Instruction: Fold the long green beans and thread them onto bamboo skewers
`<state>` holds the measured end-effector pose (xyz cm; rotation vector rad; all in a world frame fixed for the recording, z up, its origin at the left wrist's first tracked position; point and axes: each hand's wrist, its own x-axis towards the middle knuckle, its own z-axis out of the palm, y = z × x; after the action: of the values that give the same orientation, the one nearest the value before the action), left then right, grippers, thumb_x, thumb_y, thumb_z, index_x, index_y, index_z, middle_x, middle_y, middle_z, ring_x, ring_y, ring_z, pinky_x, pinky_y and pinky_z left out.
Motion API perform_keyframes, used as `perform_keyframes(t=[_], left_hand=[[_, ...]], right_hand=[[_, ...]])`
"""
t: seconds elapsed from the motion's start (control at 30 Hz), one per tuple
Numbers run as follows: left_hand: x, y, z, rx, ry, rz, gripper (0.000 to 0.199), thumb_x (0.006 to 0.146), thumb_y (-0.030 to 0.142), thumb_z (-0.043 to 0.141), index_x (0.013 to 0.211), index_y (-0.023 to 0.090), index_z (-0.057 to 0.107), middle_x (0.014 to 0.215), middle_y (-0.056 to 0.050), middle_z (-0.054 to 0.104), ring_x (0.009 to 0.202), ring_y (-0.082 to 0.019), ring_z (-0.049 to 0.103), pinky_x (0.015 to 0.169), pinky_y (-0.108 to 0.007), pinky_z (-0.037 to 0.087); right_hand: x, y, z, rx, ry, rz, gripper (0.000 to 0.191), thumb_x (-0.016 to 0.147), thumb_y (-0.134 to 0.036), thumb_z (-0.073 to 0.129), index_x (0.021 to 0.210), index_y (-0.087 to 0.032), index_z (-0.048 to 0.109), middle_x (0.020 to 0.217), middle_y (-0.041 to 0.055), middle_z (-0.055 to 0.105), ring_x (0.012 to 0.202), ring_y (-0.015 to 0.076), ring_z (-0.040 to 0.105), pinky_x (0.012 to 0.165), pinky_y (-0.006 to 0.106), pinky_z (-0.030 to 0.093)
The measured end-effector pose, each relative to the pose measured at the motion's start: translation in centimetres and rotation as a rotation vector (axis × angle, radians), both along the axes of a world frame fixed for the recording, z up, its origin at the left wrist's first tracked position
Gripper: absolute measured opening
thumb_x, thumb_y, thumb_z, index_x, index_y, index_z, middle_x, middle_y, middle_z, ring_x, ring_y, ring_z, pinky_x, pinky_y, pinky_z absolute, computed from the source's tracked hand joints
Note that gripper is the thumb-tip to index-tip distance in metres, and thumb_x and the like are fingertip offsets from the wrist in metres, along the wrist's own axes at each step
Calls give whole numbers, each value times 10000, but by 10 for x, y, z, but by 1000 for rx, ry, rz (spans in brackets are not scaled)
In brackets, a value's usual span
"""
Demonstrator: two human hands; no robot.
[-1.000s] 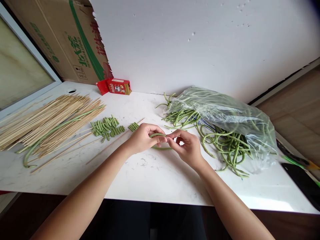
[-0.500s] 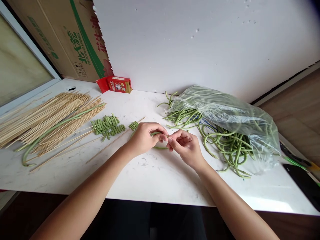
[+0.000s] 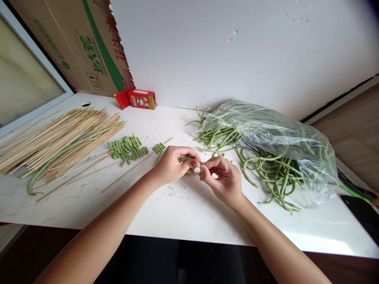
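Note:
My left hand (image 3: pixel 174 165) is closed around a long green bean (image 3: pixel 185 159), which loops down behind the fingers to the tabletop. Thumb and finger of my right hand (image 3: pixel 226 179) pinch at the bean's end, almost touching the left fingertips. Just left of my hands lies a bamboo skewer (image 3: pixel 130 170) with a short row of cut bean pieces (image 3: pixel 159 148) threaded near its far end. Further left, several skewers carry a cluster of bean pieces (image 3: pixel 126 149).
A heap of bare skewers (image 3: pixel 68 134) lies at left with one long bean across it. At right, a clear plastic bag (image 3: pixel 275 122) spills long beans (image 3: pixel 280 173). A red box (image 3: pixel 142 99) and a cardboard carton (image 3: pixel 79 51) stand behind; a black flat object (image 3: pixel 361 215) lies far right.
My right hand has shifted very slightly right and turned a little, still pinching at the bean's end. The left hand stays nearly in place; the view has moved slightly.

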<state>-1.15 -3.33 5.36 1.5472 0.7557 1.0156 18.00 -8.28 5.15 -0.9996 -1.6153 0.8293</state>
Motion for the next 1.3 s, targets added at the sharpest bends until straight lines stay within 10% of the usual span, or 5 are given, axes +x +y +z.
perform_keyframes(t=[0.33,0.63,0.97,1.3], left_hand=[[-3,0,-2,367,249,51,200,1013,222,632,863,167,752,828,-41,777,765,-149,715,705,-235,541],[-3,0,1,457,192,148,176,1013,268,679,878,168,729,813,-36,769,715,-135,702,664,-230,513],[-5,2,-1,639,242,113,125,1002,153,676,890,178,724,844,-18,774,754,-123,702,714,-229,518],[2,-2,-1,160,39,5,180,942,294,763,831,154,741,724,-32,721,642,-133,667,615,-237,551]], right_hand=[[12,14,-14,560,-424,-112,133,961,-135,698,931,-238,620,717,-15,670,542,106,567,502,243,451],[7,12,-8,257,-156,-51,39,989,-219,713,1028,-216,712,852,47,763,672,159,701,580,288,584],[20,21,4,389,-730,43,133,1046,-215,538,922,-210,587,751,26,596,716,186,505,622,313,374],[8,12,-2,26,-164,213,409,1081,-415,529,728,-209,554,667,-4,502,622,145,432,596,296,347]])
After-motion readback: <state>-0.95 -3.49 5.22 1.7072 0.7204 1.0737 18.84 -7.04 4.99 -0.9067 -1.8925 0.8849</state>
